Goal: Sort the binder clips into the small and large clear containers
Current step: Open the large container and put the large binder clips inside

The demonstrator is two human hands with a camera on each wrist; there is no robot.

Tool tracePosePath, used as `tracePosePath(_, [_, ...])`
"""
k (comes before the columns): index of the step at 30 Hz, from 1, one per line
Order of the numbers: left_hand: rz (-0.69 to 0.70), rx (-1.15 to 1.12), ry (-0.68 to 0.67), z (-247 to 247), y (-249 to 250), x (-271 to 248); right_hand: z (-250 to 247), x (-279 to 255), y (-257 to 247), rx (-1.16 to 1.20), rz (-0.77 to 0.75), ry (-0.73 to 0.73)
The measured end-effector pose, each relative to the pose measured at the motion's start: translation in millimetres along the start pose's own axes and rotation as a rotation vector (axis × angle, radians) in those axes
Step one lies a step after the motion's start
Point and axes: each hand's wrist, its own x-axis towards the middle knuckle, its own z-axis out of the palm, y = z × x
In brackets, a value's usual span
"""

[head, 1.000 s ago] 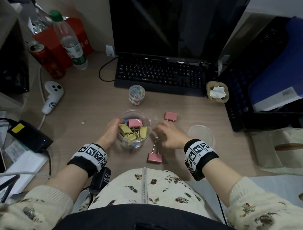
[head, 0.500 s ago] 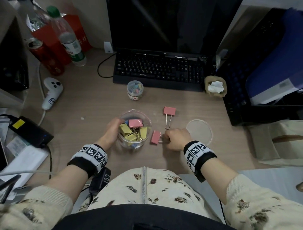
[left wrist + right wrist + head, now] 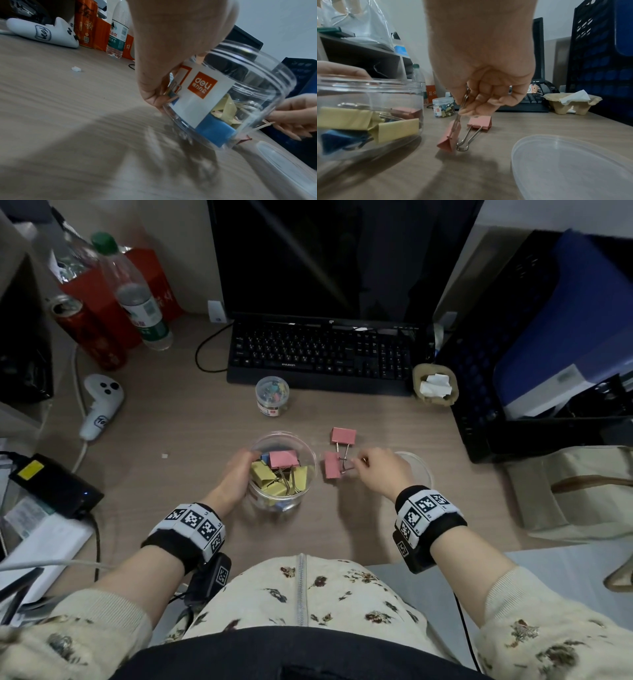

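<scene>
The large clear container (image 3: 310, 451) (image 3: 267, 86) (image 3: 368, 86) stands in the middle of the desk with yellow, pink and blue binder clips inside. My left hand (image 3: 233, 477) (image 3: 171, 54) grips its left wall. My right hand (image 3: 376, 470) (image 3: 479, 81) pinches the wire handles of a pink binder clip (image 3: 331, 465) (image 3: 448, 136), which hangs just right of the container. A second pink clip (image 3: 343, 435) (image 3: 479, 123) lies on the desk behind it. The small clear container (image 3: 272, 395) (image 3: 443, 106), lid on, holds small coloured clips near the keyboard.
A clear lid (image 3: 419, 465) (image 3: 573, 166) lies right of my right hand. A keyboard (image 3: 322, 357) and monitor are at the back. A bottle (image 3: 137, 296), can (image 3: 85, 330) and white controller (image 3: 101, 402) are at the left, a paper cup holder (image 3: 435, 385) and dark crate (image 3: 513, 354) at the right.
My right hand picked a pink clip off the desk by its handles and carried it up beside the large container. My left hand kept hold of the container.
</scene>
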Motion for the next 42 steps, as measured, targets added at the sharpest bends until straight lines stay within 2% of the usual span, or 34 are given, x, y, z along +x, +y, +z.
tracePosePath(3, [0.059,0.091,-0.035,-0.1,1.6,1.8,-8.2,2.6,-1.2,0.045,0.019,0.144])
tracePosePath(5, [0.099,0.139,-0.051,0.6,4.7,1.4,-11.7,5.4,-2.3,0.155,0.01,0.256])
tracePosePath(8, [0.108,0.182,-0.072,2.3,10.0,-1.5,-18.6,6.1,-6.8,0.311,-0.035,0.439])
tracePosePath(10, [0.095,0.198,-0.081,3.4,9.4,-0.2,-25.9,5.3,-14.3,0.418,-0.097,0.486])
tracePosePath(13, [0.124,0.185,-0.08,5.4,14.4,-2.1,-36.3,1.3,-32.3,0.601,-0.218,0.384])
tracePosePath(15, [0.138,0.182,-0.091,6.5,13.9,-0.9,-39.4,-2.6,-46.3,0.649,-0.257,0.183])
tracePosePath(17, [0.103,0.203,-0.095,6.8,12.3,2.2,-33.5,-3.0,-60.0,0.58,-0.286,-0.024])
tracePosePath(19, [0.086,0.214,-0.085,6.7,9.6,6.6,-22.0,-0.5,-71.7,0.5,-0.282,-0.087])
tracePosePath(24, [0.078,0.216,-0.06,4.7,3.9,14.1,-5.1,4.3,-82.0,0.378,-0.244,-0.076])
tracePosePath(27, [0.06,0.203,-0.056,4.6,3.1,16.1,-5.9,4.4,-82.2,0.071,-0.327,0.005])
tracePosePath(29, [0.057,0.174,-0.054,5.2,3.0,17.0,-5.8,6.3,-83.0,-0.02,-0.391,0.058])
tracePosePath(33, [0.009,0.147,-0.062,6.3,7.3,18.7,-0.2,11.0,-84.2,-0.058,-0.393,0.046])
tracePosePath(36, [0.023,0.152,-0.084,7.5,12.9,18.7,7.2,12.6,-83.9,-0.088,-0.397,0.1])
tracePosePath(42, [0.023,0.147,-0.071,2.6,14.6,25.6,1.9,21.1,-76.3,0.143,-0.435,0.224])
